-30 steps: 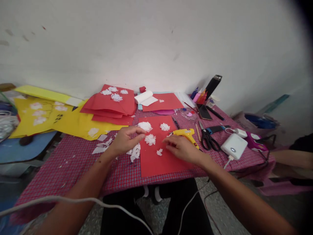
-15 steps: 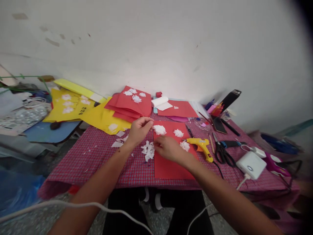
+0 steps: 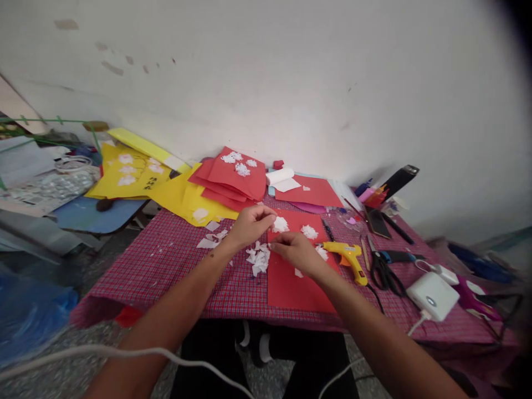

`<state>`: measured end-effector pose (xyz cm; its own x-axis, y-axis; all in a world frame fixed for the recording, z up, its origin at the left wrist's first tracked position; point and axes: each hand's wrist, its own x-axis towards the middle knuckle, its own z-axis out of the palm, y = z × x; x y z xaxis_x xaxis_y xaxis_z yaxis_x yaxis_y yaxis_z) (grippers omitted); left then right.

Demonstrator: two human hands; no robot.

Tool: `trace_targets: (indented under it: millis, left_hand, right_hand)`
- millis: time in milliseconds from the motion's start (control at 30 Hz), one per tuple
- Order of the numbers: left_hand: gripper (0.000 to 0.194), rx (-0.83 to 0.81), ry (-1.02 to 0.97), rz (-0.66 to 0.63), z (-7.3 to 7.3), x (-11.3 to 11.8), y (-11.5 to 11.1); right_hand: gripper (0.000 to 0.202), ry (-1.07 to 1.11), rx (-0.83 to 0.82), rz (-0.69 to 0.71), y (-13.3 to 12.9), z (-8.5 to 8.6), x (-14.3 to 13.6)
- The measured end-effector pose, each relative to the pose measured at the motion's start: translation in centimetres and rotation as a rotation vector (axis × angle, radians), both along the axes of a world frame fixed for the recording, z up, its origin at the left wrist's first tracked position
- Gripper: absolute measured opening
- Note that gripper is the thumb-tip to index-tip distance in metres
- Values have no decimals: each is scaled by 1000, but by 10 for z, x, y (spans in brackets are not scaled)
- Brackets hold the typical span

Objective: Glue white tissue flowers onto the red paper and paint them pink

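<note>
Matt checked cloth is spread over the desk (image 3: 153, 263), with smooth matt paper seen in the red sheet (image 3: 291, 293) at its front edge and rough, crumpled white paper in the flowers (image 3: 309, 231) and scraps (image 3: 259, 258). Toward the right edge, smooth yellow plastic is noted on the glue gun (image 3: 341, 247), grey metal blades and black plastic grips on the scissors (image 3: 392, 280), smooth white plastic on the power bank (image 3: 433, 295). Near the back right corner, a glossy dark face is shown by the phone (image 3: 378, 223).
</note>
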<state>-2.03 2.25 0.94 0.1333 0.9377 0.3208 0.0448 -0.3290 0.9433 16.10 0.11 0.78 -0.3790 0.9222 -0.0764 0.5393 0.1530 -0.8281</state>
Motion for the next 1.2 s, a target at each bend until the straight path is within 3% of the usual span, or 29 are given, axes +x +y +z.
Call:
trace_targets:
  millis: [167, 333, 433, 600, 667, 767, 867, 1200]
  left_hand:
    - [15, -21, 115, -123, -1, -1, -2]
    - [17, -12, 199, -322, 0, 1, -7]
    - [20, 13, 244, -349, -1, 2, -9]
    - [18, 59, 350, -335, -2, 6, -12]
    - [14, 115, 425, -333, -3, 9, -14]
    - [12, 175, 489, -338, -5, 12, -15]
    - [13, 180, 516, -317, -9, 13, -14]
    - [15, 175, 535, -328, -10, 13, -14]
  right_hand:
    - [25, 291, -294, -121, -3, 7, 14]
    - [28, 399, -338, -144, -6, 12, 20]
    - [24, 282, -208, -143, -11, 19, 33]
    - [19, -186, 342, -52, -32, 25, 82]
    - [18, -334, 457, 14, -42, 20, 101]
    - [14, -494, 487, 80, -54, 7, 116]
    - [17, -628, 495, 124, -59, -1, 112]
    - [29, -859, 597, 252, -56, 1, 91]
